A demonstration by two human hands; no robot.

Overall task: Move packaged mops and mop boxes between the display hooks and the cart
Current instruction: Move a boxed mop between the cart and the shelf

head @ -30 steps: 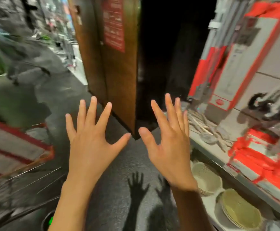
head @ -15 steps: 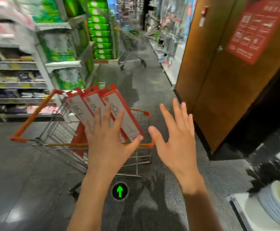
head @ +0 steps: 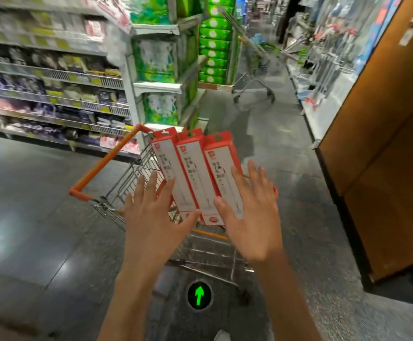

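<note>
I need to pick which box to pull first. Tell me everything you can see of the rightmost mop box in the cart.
The rightmost mop box is long and slim, apparently cardboard, with a white front panel, red edges, a red top tab with a hang hole and a small red logo. It stands on end in the cart, leaning back, side by side with two matching boxes. The right hand, fingers spread, overlaps its lower part; whether they touch is unclear.

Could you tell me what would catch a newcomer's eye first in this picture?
Three red-and-white mop boxes stand side by side, leaning, in the orange-handled cart at the centre. The left hand and right hand spread open just in front of them. A green arrow glows on the floor below.
</note>
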